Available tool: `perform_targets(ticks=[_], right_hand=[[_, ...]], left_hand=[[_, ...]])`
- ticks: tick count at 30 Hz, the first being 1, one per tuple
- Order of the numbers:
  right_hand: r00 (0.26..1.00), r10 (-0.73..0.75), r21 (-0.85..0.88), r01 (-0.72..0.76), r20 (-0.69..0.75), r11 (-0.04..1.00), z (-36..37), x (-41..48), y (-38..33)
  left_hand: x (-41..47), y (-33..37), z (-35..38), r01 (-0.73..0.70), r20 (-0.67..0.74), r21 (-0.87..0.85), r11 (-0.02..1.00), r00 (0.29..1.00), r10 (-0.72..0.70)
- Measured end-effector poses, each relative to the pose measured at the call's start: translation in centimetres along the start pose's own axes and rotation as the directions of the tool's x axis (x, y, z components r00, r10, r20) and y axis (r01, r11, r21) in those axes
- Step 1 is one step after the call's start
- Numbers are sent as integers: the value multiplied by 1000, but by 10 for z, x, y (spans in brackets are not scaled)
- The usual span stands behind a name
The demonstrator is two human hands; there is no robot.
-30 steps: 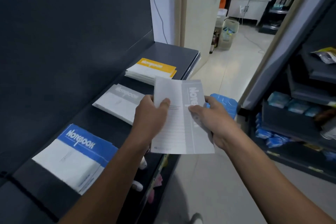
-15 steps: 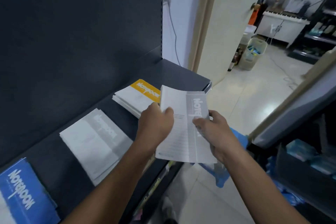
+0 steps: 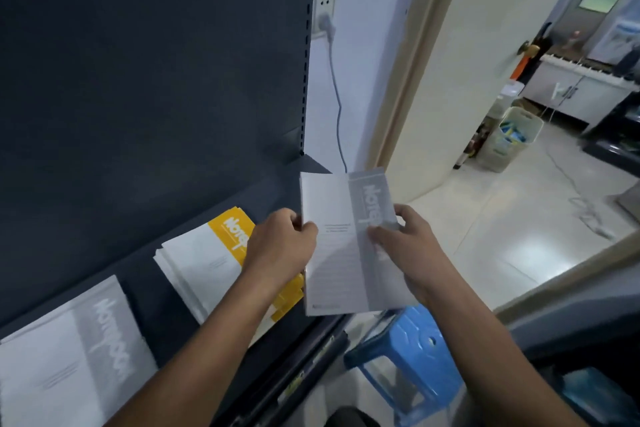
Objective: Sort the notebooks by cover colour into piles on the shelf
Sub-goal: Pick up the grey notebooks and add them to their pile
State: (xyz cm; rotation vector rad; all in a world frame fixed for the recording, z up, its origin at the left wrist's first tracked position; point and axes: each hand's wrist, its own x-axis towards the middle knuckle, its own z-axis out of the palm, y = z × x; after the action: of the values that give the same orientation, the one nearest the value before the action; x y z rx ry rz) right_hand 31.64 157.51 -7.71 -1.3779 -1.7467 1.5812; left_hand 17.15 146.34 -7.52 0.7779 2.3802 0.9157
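I hold a grey-banded notebook (image 3: 341, 243) in both hands, out past the front edge of the dark shelf (image 3: 152, 302). My left hand (image 3: 280, 246) pinches its left edge and my right hand (image 3: 405, 246) grips its right side. A pile of yellow-banded notebooks (image 3: 207, 260) lies on the shelf just left of my left hand, partly hidden by my wrist. A pile of grey-banded notebooks (image 3: 65, 364) lies at the lower left of the shelf.
The dark back panel (image 3: 149, 80) rises behind the shelf. A blue plastic stool (image 3: 412, 357) stands on the floor under the held notebook. A wall socket with a cable (image 3: 325, 17) and an open doorway (image 3: 485, 114) lie to the right.
My view has swung right along the shelf: the blue-banded pile has left the frame and the grey and yellow piles have shifted left. Both hands keep their hold on the grey notebook.
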Motion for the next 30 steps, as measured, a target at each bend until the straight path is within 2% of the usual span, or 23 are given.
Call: perform_targets(ticks=[4, 8, 12, 15, 19, 22, 30], right_hand=[[991, -44, -204, 70, 130, 977, -11, 63, -9], [955, -92, -424, 210, 282, 881, -8, 125, -15], [912, -99, -498, 305, 397, 812, 9, 176, -19], [887, -105, -588, 383, 451, 712, 25, 200, -12], [869, -122, -704, 464, 479, 538, 34, 216, -9], [851, -127, -730, 506, 509, 459, 33, 223, -6], [807, -86, -732, 569, 584, 375, 29, 231, -8]], left_hand=[[32, 8, 12, 103, -31, -60, 993, 994, -105], [55, 16, 30, 232, -100, -68, 970, 966, -238], [75, 17, 49, 344, -215, -89, 935, 910, -355], [83, 15, 57, 425, -253, -80, 902, 866, -431], [90, 11, 70, 487, -250, -67, 871, 837, -487], [94, 9, 78, 504, -245, -42, 862, 832, -498], [93, 21, 91, 500, -359, 105, 859, 825, -437]])
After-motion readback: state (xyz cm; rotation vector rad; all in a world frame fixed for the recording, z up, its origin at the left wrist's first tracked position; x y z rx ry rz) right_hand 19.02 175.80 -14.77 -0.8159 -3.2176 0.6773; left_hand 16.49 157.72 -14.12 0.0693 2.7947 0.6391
